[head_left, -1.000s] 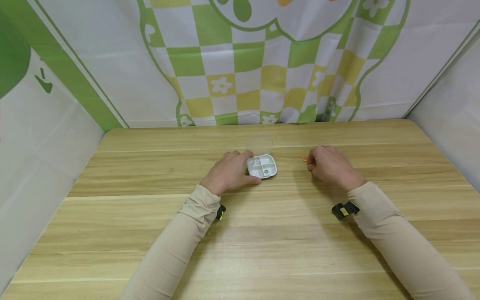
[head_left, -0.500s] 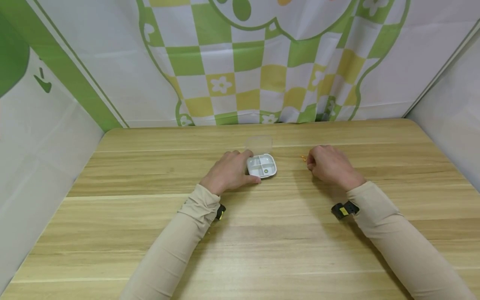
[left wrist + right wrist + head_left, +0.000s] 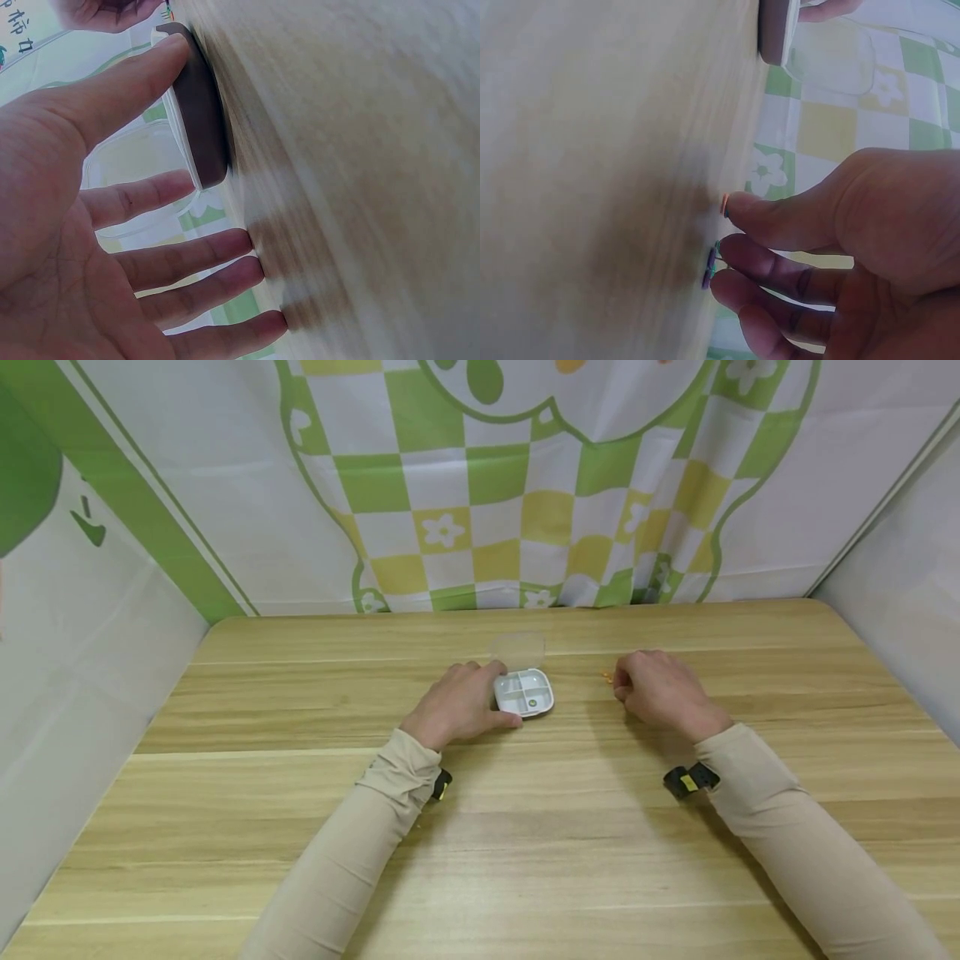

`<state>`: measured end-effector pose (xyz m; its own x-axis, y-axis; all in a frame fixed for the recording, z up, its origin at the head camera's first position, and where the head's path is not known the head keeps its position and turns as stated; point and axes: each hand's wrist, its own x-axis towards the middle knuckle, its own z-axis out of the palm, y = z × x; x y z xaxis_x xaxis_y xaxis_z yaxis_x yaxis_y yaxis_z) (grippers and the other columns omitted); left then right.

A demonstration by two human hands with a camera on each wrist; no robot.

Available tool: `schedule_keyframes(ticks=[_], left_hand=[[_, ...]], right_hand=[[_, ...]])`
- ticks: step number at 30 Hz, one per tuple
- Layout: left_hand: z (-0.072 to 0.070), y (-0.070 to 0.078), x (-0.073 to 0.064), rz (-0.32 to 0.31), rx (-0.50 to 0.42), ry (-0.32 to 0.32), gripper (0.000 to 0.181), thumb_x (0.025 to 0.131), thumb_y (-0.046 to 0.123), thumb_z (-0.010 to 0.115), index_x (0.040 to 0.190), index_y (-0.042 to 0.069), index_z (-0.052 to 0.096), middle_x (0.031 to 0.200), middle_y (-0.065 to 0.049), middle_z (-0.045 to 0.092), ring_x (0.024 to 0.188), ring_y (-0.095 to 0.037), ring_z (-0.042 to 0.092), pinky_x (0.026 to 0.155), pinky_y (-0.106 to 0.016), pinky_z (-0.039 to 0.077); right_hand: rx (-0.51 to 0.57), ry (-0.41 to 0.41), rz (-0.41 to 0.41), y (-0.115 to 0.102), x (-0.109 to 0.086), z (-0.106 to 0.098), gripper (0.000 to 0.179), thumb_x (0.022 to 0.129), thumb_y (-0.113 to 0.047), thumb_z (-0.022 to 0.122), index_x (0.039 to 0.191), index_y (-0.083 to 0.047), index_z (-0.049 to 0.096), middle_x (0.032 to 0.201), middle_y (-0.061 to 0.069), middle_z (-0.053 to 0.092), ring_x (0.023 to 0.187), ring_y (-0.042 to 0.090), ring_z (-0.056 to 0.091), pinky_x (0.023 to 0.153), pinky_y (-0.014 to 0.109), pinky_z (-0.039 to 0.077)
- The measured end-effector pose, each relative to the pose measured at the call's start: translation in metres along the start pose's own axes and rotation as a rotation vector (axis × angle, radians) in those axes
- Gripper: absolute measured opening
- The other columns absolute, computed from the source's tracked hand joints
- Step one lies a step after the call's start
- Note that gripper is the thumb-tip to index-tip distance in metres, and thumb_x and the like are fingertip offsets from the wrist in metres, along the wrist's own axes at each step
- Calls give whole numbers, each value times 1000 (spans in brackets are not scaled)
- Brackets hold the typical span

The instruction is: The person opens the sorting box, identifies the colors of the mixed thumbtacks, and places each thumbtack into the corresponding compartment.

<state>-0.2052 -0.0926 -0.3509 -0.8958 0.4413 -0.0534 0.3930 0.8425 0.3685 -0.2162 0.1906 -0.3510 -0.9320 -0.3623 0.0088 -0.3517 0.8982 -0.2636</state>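
A white pill box (image 3: 523, 692) with inner dividers sits on the table, its clear lid (image 3: 519, 649) lifted back. One small greenish round piece (image 3: 532, 702) lies in the near right compartment. My left hand (image 3: 462, 702) holds the box from the left, thumb along the near side and index finger at the far corner; the other fingertips touch the tabletop in the left wrist view. To the right, my right hand (image 3: 660, 692) is lowered beside several tiny orange pieces (image 3: 607, 677). Its fingertips reach small coloured bits (image 3: 709, 268) in the right wrist view, with thumb and index finger apart.
The wood-grain table (image 3: 480, 860) runs back to a green, yellow and white checked cloth (image 3: 495, 502). White cloth walls (image 3: 900, 552) stand along both sides. Each wrist wears a black strap (image 3: 690, 780) over a beige sleeve.
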Motion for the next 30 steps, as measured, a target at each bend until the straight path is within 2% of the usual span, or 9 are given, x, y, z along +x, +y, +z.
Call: schedule_keyframes(ticks=[19,30], left_hand=[[2,-1,1,-9,5,-6,70,84,43,83,135,4,56,115,-15,66,105,-29,61,91,-43,49],[2,0,2,-8,14,-7,71,84,44,83,136,4,56,116,-15,66,104,-28,62,90,-43,50]], right_hand=[[-8,5,-1,-1,-1,-3,9,91,-3,64,84,-7,68,86,9,65,78,26,59,65,44,48],[-14,20,-10,-1,-1,-9,9,88,-3,63,85,-6,71,91,12,67,83,29,62,69,48,50]])
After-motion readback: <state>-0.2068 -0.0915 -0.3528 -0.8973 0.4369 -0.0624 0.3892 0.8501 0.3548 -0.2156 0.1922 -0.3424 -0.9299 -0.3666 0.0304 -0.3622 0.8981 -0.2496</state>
